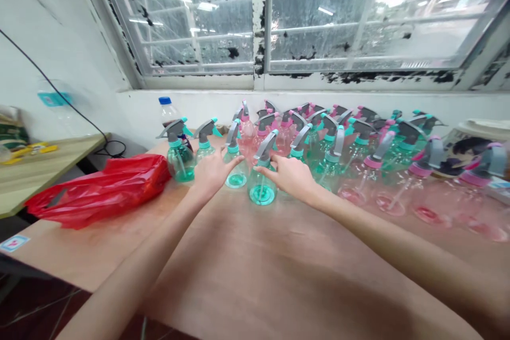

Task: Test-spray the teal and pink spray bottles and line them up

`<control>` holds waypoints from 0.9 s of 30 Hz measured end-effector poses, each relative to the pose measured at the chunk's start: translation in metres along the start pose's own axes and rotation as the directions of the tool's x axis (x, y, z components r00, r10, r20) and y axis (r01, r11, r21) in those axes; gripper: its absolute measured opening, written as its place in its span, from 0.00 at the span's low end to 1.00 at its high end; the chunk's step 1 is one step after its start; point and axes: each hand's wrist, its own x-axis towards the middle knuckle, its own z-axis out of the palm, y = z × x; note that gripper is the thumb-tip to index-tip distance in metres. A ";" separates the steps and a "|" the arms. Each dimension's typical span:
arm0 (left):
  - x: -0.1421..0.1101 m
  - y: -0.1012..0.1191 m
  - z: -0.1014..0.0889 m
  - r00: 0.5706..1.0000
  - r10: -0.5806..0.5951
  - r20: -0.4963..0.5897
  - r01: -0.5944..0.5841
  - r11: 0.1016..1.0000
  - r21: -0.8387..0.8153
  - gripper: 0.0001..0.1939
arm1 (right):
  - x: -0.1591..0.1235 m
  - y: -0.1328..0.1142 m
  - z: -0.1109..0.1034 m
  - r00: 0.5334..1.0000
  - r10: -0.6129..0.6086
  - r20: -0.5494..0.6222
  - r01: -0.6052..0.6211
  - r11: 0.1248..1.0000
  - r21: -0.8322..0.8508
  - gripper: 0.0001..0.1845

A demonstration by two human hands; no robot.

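Observation:
My left hand (211,172) is closed around a clear green spray bottle (236,178), with the thumb across its front and the fingers partly hidden. My right hand (294,174) grips another green spray bottle (262,191) from its right side, thumb in front. That bottle stands upright on the table, a little nearer to me, and its grey trigger head tilts up to the right. Left of my left hand stand two more green spray bottles, one at the end (181,162) and one partly behind the hand (204,147).
Several green and pink spray bottles (392,191) crowd the right and back of the brown table (255,276). A red plastic bag (103,188) lies at the left. A blue-capped bottle (167,110) stands by the wall below the window (199,16). Another table (51,162) is at far left.

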 end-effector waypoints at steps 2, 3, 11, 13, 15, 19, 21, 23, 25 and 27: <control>-0.013 0.001 -0.009 1.000 -0.015 0.000 0.015 1.000 -0.006 0.36 | -0.011 0.000 -0.003 0.999 -0.039 0.004 0.039 0.999 -0.022 0.29; -0.021 0.002 -0.014 1.000 -0.023 0.001 0.023 1.000 -0.008 0.34 | -0.017 0.001 -0.004 0.998 -0.056 0.009 0.057 0.998 -0.027 0.29; -0.093 0.013 -0.033 0.923 0.283 0.259 -0.137 0.875 -0.464 0.33 | -0.080 0.017 -0.009 0.967 -0.199 -0.160 0.199 0.980 -0.013 0.26; -0.104 0.029 -0.038 0.864 0.368 0.345 -0.104 0.799 -0.592 0.35 | -0.095 0.024 -0.011 0.943 -0.240 -0.229 0.243 0.970 -0.017 0.25; -0.111 0.051 -0.042 0.828 0.458 0.324 -0.120 0.708 -0.696 0.36 | -0.109 0.031 -0.015 0.924 -0.275 -0.266 0.281 0.960 -0.016 0.23; -0.120 0.095 -0.040 0.807 0.529 0.261 -0.098 0.556 -0.825 0.35 | -0.138 0.044 -0.026 0.916 -0.303 -0.262 0.323 0.946 0.036 0.19; -0.126 0.113 -0.033 0.806 0.545 0.232 -0.102 0.513 -0.852 0.31 | -0.150 0.051 -0.031 0.919 -0.297 -0.258 0.329 0.940 0.089 0.20; -0.133 0.129 -0.024 0.803 0.564 0.193 -0.108 0.455 -0.884 0.26 | -0.160 0.059 -0.035 0.921 -0.284 -0.268 0.327 0.936 0.132 0.22; -0.141 0.142 -0.015 0.819 0.556 0.143 -0.117 0.406 -0.907 0.21 | -0.167 0.068 -0.038 0.913 -0.278 -0.299 0.333 0.930 0.153 0.22; -0.146 0.153 -0.008 0.843 0.530 0.088 -0.150 0.390 -0.909 0.16 | -0.171 0.079 -0.040 0.896 -0.301 -0.327 0.366 0.917 0.160 0.24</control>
